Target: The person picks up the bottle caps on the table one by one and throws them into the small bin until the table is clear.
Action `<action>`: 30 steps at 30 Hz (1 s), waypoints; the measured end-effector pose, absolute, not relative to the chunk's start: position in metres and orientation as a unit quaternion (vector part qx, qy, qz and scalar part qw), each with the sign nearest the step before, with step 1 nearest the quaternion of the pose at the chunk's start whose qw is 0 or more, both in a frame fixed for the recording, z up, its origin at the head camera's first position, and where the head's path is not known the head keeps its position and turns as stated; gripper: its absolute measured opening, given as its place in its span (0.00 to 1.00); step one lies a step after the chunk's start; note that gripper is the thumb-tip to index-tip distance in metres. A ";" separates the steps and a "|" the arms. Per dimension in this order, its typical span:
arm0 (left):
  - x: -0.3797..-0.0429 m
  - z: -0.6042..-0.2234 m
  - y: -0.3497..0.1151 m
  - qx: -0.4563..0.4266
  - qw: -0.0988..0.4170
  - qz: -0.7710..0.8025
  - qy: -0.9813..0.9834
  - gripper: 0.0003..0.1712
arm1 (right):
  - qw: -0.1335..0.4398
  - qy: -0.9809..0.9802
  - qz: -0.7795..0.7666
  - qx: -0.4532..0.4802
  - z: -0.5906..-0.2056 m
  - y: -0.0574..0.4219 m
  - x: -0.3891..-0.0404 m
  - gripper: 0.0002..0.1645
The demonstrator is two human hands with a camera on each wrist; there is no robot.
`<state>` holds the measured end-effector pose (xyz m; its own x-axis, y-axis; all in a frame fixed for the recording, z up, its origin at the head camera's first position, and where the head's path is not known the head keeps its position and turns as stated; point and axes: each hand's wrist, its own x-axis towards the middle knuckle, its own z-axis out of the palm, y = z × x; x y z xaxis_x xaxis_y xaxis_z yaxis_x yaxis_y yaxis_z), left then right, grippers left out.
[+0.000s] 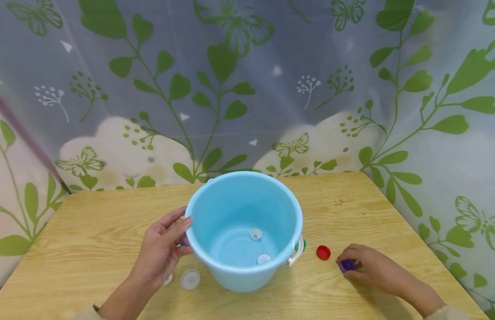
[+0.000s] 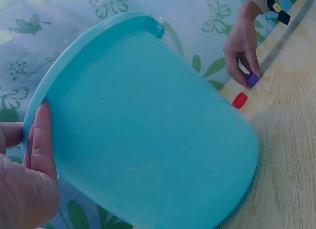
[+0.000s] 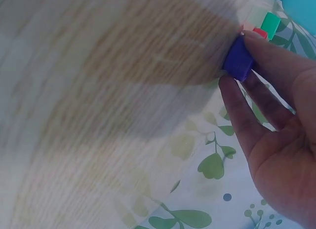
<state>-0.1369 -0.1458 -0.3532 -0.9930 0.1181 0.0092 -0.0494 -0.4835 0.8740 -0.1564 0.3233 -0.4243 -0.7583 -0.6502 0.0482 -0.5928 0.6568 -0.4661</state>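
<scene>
A light blue bucket (image 1: 243, 278) stands on the wooden table, its mouth turned toward me. My left hand (image 1: 159, 251) grips the bucket's left rim, thumb on the inner side and fingers outside. Two whitish caps lie inside on the bottom, one a clear-looking cap (image 1: 255, 234), the other a white cap (image 1: 264, 258). At the right, my right hand (image 1: 371, 269) pinches a purple bottle cap (image 1: 346, 266) at table level; the right wrist view shows the purple cap (image 3: 239, 60) between thumb and fingers. A red bottle cap (image 1: 323, 252) lies between that hand and the bucket.
A green cap (image 1: 302, 245) sits partly hidden behind the bucket's white handle (image 1: 297, 253). Left of the bucket are a translucent cap (image 1: 190, 279), a white cap (image 1: 168, 279) partly covered by my wrist, and a blue piece (image 1: 184, 244). A leaf-patterned curtain (image 1: 239, 89) hangs behind the table.
</scene>
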 end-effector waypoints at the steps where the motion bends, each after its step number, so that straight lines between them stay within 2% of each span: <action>1: -0.137 -0.353 -0.146 0.034 0.048 0.861 0.505 0.17 | 0.064 0.906 -0.240 -0.344 -0.424 0.323 -0.157 0.14; 8: -0.136 -0.353 -0.146 0.036 0.048 0.864 0.500 0.16 | 0.070 0.920 -0.241 -0.301 -0.402 0.316 -0.163 0.19; 13: -0.135 -0.352 -0.146 0.032 0.050 0.864 0.500 0.17 | 0.007 0.932 -0.236 -0.274 -0.367 0.305 -0.168 0.18; 22: -0.136 -0.351 -0.146 0.021 0.048 0.858 0.510 0.19 | -0.131 0.905 -0.260 -0.309 -0.307 0.271 -0.183 0.16; 27: -0.136 -0.351 -0.146 0.021 0.049 0.860 0.508 0.18 | -0.157 0.885 -0.267 -0.348 -0.284 0.243 -0.190 0.21; 30: -0.137 -0.351 -0.146 0.023 0.048 0.860 0.507 0.17 | -0.156 0.875 -0.277 -0.366 -0.274 0.223 -0.192 0.20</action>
<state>-0.1366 -0.1458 -0.3509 -0.9943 0.1058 -0.0101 -0.0601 -0.4814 0.8744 -0.1923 0.2233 -0.2745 -0.6834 -0.5542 0.4752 -0.7267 0.5781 -0.3710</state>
